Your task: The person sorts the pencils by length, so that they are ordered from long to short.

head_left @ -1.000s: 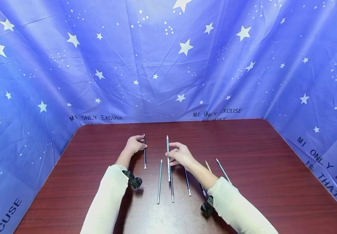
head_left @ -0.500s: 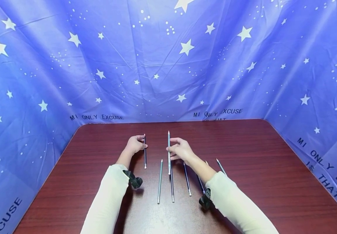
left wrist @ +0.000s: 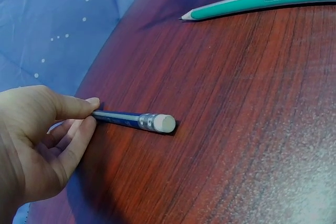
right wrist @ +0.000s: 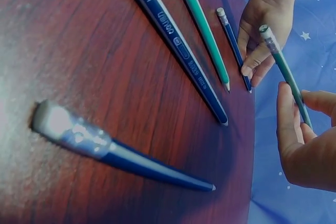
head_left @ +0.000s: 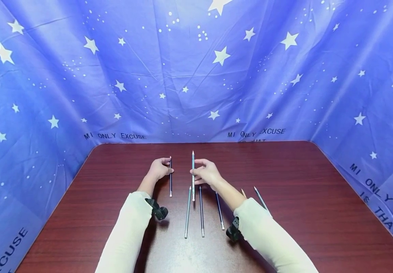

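My left hand (head_left: 159,169) pinches a dark blue pencil (left wrist: 118,118) between thumb and fingers; it lies on the table with its white eraser toward me. To the right, my right hand (head_left: 207,173) holds a green pencil (right wrist: 286,74) by thumb and fingertips, tip pointing away from me. In the right wrist view this pencil is lifted clear of the table. Nearer to me lie another green pencil (head_left: 187,212) and a dark blue pencil (head_left: 201,212), side by side and apart.
Another dark blue pencil (head_left: 220,212) lies partly under my right forearm. Farther right are a yellowish pencil (head_left: 243,193), mostly hidden by the sleeve, and a dark pencil (head_left: 261,199). A starry blue curtain (head_left: 196,76) surrounds the brown table (head_left: 302,178).
My right hand has moved the green pencil slightly away from me, then a little left toward the left hand's pencil. My left hand keeps its grip in place.
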`<state>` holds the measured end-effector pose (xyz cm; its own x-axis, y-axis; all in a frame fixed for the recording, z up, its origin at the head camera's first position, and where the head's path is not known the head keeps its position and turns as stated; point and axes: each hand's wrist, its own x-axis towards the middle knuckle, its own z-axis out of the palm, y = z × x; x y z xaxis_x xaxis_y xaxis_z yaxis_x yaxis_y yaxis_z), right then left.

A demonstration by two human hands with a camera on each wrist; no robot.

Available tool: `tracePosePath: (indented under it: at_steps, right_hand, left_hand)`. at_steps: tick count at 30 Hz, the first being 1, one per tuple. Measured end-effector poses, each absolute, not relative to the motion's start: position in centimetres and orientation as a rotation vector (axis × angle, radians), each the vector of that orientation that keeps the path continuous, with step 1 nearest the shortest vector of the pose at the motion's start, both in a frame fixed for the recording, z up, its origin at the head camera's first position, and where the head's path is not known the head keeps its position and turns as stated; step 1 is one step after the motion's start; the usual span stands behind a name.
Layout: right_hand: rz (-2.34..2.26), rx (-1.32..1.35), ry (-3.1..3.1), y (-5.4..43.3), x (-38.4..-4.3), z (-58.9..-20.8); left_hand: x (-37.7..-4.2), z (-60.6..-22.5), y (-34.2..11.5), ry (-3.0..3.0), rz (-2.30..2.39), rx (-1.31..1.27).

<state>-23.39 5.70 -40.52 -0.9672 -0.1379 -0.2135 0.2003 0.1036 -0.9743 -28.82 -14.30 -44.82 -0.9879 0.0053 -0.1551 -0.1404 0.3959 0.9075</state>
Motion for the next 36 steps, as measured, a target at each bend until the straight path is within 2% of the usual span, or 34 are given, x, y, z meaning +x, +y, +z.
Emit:
tracePosePath:
  at_steps: [36]
  right_hand:
    - [-1.944, 0.082, 2.168, 2.5, -24.7, -41.5]
  left_hand:
    - [-28.9, -44.9, -14.4, 2.711, 1.440, -0.067]
